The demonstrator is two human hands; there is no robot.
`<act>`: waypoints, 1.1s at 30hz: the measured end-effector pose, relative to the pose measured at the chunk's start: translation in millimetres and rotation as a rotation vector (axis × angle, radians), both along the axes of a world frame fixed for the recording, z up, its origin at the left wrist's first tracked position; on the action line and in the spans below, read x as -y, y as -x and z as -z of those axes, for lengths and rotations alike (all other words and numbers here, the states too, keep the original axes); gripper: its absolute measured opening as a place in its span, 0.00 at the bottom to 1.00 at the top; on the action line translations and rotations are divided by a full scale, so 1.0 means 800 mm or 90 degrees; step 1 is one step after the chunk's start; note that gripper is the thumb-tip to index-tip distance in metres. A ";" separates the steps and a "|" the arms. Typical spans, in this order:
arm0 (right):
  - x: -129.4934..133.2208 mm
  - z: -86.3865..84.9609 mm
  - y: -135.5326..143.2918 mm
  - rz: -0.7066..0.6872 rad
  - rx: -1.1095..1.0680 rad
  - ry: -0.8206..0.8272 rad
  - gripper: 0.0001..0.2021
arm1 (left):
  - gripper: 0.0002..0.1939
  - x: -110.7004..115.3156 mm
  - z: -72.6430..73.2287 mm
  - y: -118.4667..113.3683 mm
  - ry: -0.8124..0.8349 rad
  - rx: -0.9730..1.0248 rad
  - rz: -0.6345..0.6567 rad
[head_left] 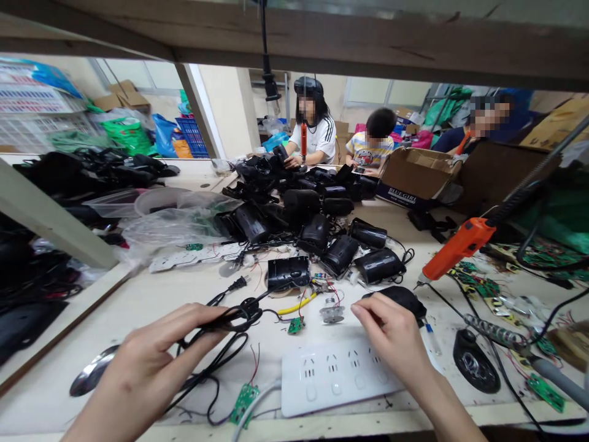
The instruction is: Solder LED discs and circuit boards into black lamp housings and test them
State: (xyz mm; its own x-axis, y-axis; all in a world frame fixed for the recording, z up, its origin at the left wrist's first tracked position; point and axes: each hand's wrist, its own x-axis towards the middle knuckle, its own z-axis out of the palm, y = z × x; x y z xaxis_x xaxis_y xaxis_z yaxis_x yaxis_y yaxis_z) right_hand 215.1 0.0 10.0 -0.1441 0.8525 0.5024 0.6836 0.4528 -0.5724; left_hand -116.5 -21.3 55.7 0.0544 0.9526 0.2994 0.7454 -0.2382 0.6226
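My left hand (156, 353) is closed around a bundled black power cord (248, 312), pinched between thumb and fingers, with loops hanging below. Its two-pin plug (238, 283) sticks out beyond the fingertips. Over the white power strip (334, 377), my right hand (391, 325) has its thumb and fingers pressed together; whatever is between them cannot be made out. Just left of those fingertips is a small clear-and-silver part (332, 312). An open black housing (289, 273) with wires lies ahead, beside a yellow wire (297, 305) and a small green circuit board (297, 325).
Black housings (340, 255) are heaped mid-table. An orange electric screwdriver (458, 248) hangs at right, near scattered circuit boards (478, 282) and a black oval part (476, 361). A cardboard box (414, 175) stands farther back. Several people sit across the table; one handles a black part.
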 end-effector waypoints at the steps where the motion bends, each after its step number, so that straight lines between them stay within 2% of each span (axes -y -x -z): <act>1: 0.001 0.000 0.000 0.000 0.002 -0.001 0.13 | 0.13 -0.001 -0.003 0.003 -0.016 -0.016 0.021; 5: 0.003 0.004 0.001 0.000 0.003 0.007 0.14 | 0.11 -0.011 -0.012 0.019 -0.093 -0.109 0.048; 8: 0.004 0.008 0.001 -0.002 0.007 0.010 0.15 | 0.12 -0.025 -0.011 0.040 -0.085 -0.216 0.029; 12: 0.006 0.013 -0.001 -0.004 0.041 -0.002 0.15 | 0.13 -0.038 0.012 0.071 -0.075 -0.313 0.001; 17: 0.006 0.028 -0.002 0.001 0.083 0.002 0.11 | 0.15 -0.035 0.045 0.093 -0.082 -0.366 -0.044; 25: -0.022 0.039 0.012 -0.021 0.081 0.039 0.11 | 0.21 -0.028 0.071 0.109 0.026 -0.474 -0.071; 28: -0.037 0.042 0.020 -0.055 0.079 0.054 0.12 | 0.21 -0.029 0.064 0.104 0.045 -0.500 -0.059; 33: -0.053 0.048 0.030 -0.090 0.067 0.079 0.14 | 0.19 -0.050 0.024 0.068 0.047 -0.441 0.015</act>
State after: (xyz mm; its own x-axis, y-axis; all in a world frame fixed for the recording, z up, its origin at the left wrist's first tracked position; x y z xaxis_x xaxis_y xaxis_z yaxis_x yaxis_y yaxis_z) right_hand 190.8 42.2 -28.3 -0.3124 0.8748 0.3704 0.6775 0.4785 -0.5586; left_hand -171.2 18.8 36.7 0.2299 0.9655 0.1221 0.9720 -0.2340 0.0204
